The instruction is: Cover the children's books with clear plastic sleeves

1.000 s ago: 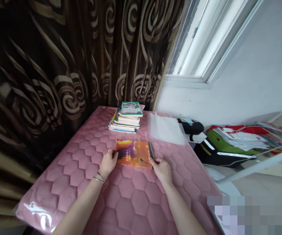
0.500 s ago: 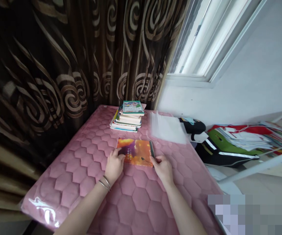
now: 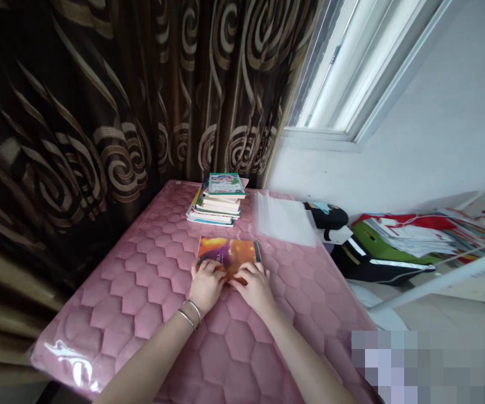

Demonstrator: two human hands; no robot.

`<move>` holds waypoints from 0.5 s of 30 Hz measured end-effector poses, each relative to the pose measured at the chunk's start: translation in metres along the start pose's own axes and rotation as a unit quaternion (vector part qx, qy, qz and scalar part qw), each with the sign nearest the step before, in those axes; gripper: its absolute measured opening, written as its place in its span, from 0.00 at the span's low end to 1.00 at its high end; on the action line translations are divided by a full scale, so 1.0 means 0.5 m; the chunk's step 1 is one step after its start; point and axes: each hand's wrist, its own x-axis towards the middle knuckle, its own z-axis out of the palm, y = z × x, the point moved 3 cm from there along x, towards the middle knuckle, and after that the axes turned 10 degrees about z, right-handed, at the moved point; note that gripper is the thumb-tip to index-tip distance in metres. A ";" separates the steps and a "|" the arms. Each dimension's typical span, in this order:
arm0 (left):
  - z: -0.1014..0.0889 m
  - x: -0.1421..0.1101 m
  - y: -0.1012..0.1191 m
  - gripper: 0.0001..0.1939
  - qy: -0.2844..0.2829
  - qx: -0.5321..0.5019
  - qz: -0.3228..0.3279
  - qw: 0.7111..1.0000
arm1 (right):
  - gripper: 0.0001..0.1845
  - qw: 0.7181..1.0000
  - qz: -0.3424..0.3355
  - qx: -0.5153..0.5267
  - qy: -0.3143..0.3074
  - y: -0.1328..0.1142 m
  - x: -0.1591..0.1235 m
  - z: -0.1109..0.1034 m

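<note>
From the head view, a paperback book (image 3: pixel 227 252) with an orange and purple cover lies flat on a pink quilted mat (image 3: pixel 149 292), near the mat's middle. The left hand (image 3: pixel 207 285) sits at the book's 7 o'clock and the right hand (image 3: pixel 253 289) at its 5 o'clock, close together. The fingers (image 3: pixel 242 275) of both hands lie across the lower part of the cover, narrowly spread, and hide its bottom edge; whether they grip it, I cannot tell. Two thin bracelets (image 3: pixel 189 314) circle the left wrist.

At the book's 12 o'clock stands a stack of books (image 3: pixel 219 205), just apart from it. A clear plastic sleeve (image 3: pixel 285 220) lies at 2 o'clock. Beyond the mat at 3 o'clock sits a black bag (image 3: pixel 372 266), with piled papers (image 3: pixel 410 237) behind it. A dark swirled curtain (image 3: pixel 99 112) hangs at 10 o'clock, and a window (image 3: pixel 351 73) shows at 1 o'clock.
</note>
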 end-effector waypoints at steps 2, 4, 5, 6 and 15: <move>-0.012 -0.006 -0.014 0.05 0.001 0.012 -0.001 1.000 | 0.06 1.000 0.005 -0.007 0.005 0.015 -0.001 -0.007; -0.026 -0.014 -0.036 0.05 0.005 0.027 -0.008 1.000 | 0.08 0.999 0.023 -0.022 0.017 0.038 -0.006 -0.020; -0.034 -0.019 -0.049 0.05 0.004 0.034 -0.012 0.999 | 0.09 0.999 0.036 -0.032 0.023 0.053 -0.009 -0.027; -0.040 -0.024 -0.062 0.05 0.003 0.040 -0.017 0.999 | 0.10 0.998 0.048 -0.042 0.027 0.068 -0.013 -0.035; -0.053 -0.047 -0.129 0.09 -0.047 0.016 -0.114 0.992 | 0.14 0.991 0.123 -0.036 0.037 0.147 -0.045 -0.051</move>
